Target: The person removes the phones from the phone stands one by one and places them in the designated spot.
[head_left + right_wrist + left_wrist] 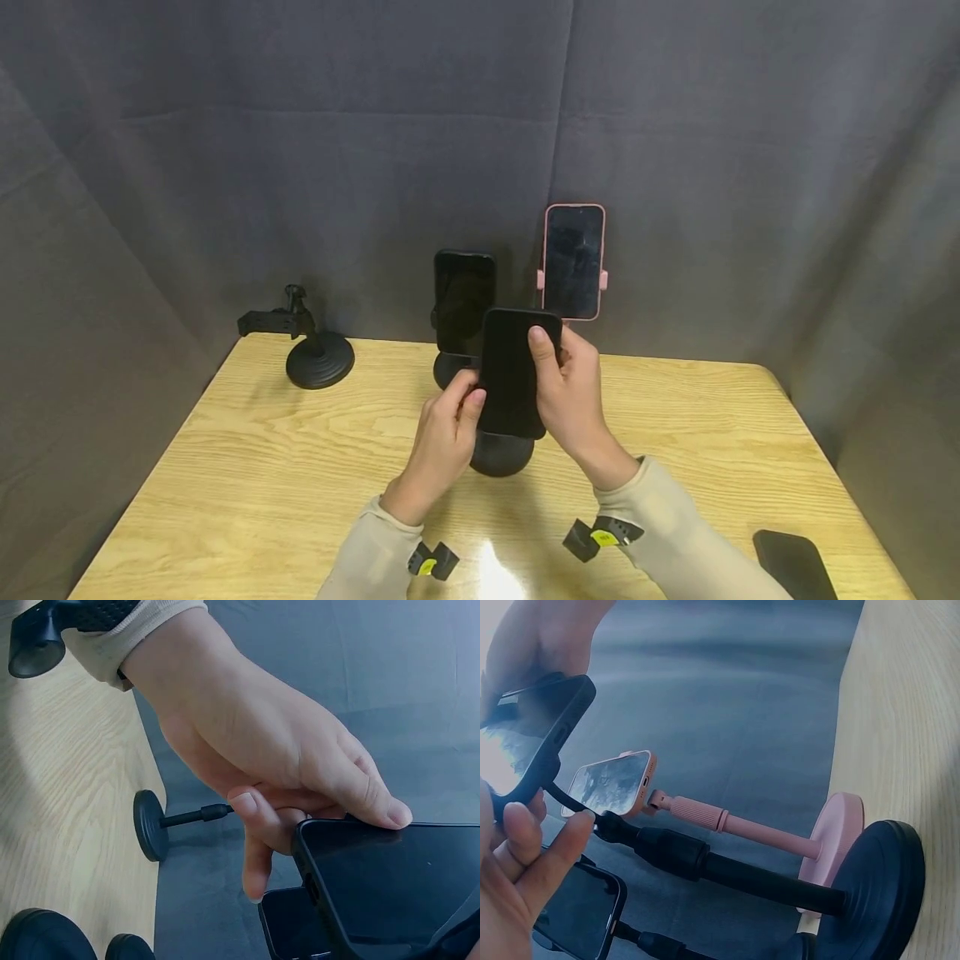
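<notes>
A black phone [510, 375] stands tilted at the head of a black phone stand [772, 885], its screen towards me. My right hand [573, 400] grips its right edge, thumb on the screen and fingers behind, as the right wrist view also shows. At the opposite edge my left hand [442, 433] pinches with thumb and forefinger; other fingers lie close to the stand's neck in the left wrist view. Much of the holder is hidden behind the phone. The stand's round base [501, 457] rests on the table.
Behind it, a second black phone [465, 300] sits in another black stand. A pink-cased phone [573, 262] is clamped in a pink stand [772, 834]. A black stand without a phone [318, 362] is at left; a dark phone [795, 562] lies front right on the wooden table [225, 483].
</notes>
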A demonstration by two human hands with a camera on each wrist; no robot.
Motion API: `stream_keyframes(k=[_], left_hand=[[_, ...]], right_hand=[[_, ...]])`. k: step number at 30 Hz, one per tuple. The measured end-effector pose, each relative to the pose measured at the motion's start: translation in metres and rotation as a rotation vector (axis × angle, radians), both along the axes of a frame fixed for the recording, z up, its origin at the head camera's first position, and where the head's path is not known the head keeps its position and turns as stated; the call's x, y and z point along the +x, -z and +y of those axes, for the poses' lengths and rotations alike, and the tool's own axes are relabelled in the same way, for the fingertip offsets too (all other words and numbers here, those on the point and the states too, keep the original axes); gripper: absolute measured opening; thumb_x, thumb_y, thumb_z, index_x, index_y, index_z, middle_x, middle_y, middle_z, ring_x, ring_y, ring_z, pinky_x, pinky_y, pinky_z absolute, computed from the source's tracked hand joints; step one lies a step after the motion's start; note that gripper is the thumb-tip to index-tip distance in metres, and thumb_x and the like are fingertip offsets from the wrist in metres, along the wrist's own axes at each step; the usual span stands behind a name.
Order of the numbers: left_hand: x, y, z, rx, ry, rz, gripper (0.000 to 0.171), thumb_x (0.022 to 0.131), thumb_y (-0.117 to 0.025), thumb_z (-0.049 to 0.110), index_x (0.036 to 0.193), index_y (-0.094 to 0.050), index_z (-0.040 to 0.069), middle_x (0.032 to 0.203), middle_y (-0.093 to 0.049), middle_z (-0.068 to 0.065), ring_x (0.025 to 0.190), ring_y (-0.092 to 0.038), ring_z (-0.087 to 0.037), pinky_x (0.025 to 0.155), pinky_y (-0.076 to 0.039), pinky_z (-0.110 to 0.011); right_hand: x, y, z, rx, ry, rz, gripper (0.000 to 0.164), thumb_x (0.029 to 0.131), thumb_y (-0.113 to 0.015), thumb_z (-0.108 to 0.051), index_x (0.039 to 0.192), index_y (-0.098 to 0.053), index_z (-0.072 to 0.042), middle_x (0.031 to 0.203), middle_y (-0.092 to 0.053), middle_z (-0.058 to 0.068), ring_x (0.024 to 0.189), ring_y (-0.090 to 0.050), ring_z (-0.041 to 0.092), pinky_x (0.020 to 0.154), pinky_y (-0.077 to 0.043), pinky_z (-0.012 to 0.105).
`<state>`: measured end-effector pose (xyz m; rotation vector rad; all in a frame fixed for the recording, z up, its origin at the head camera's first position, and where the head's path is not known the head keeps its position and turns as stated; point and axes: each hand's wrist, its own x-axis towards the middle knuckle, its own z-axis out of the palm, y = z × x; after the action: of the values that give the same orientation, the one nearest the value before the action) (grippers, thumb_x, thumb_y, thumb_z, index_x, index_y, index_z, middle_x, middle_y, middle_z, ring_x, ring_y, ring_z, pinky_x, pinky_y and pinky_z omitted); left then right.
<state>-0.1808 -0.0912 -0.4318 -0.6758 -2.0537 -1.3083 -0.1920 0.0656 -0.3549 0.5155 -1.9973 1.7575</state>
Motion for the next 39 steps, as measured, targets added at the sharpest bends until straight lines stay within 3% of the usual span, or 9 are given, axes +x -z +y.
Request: stream_keyframes(k=[13,20,28,39], left_hand=[[0.001,0.002,-0.002,0.003,-0.009,-0.017,0.033,0.109,-0.044,0.031,0.106,-0.062,0.004,0.065,-0.045,0.0,0.058,-0.033,0.001,0.051,-0.029,-0.013],[0.001,0.003,-0.002,0.005,-0.014,-0.019,0.031,0.109,-0.045,0.029,0.105,-0.062,0.004,0.064,-0.043,0.0,0.058,-0.032,0.002,0.051,-0.028,-0.013],[0.0,0.002,-0.002,0.009,-0.014,-0.019,0.031,0.109,-0.045,0.029,0.104,-0.062,0.004,0.064,-0.042,0.001,0.058,-0.032,0.002,0.051,-0.027,-0.013],[0.0,0.002,-0.001,0.025,-0.024,-0.009,0.032,0.109,-0.044,0.03,0.104,-0.061,0.003,0.063,-0.042,0.001,0.057,-0.03,0.004,0.049,-0.026,-0.013]], right_hand=[[-0.002,-0.002,-0.003,-0.004,-0.001,0.01,0.035,0.106,-0.056,-0.025,0.104,-0.07,0.008,0.094,-0.073,0.028,0.073,-0.073,0.001,0.064,-0.063,0.027],[-0.004,-0.004,-0.003,0.001,0.003,0.015,0.031,0.105,-0.056,-0.019,0.103,-0.07,0.008,0.093,-0.073,0.027,0.071,-0.073,0.001,0.062,-0.063,0.028],[-0.007,-0.006,-0.004,-0.011,0.004,0.024,0.04,0.105,-0.056,-0.029,0.102,-0.07,0.009,0.091,-0.072,0.029,0.07,-0.073,0.002,0.063,-0.062,0.026],[-0.009,-0.012,-0.006,-0.022,-0.01,0.018,0.032,0.106,-0.054,-0.018,0.103,-0.07,0.01,0.092,-0.073,0.03,0.071,-0.074,0.002,0.063,-0.063,0.028]])
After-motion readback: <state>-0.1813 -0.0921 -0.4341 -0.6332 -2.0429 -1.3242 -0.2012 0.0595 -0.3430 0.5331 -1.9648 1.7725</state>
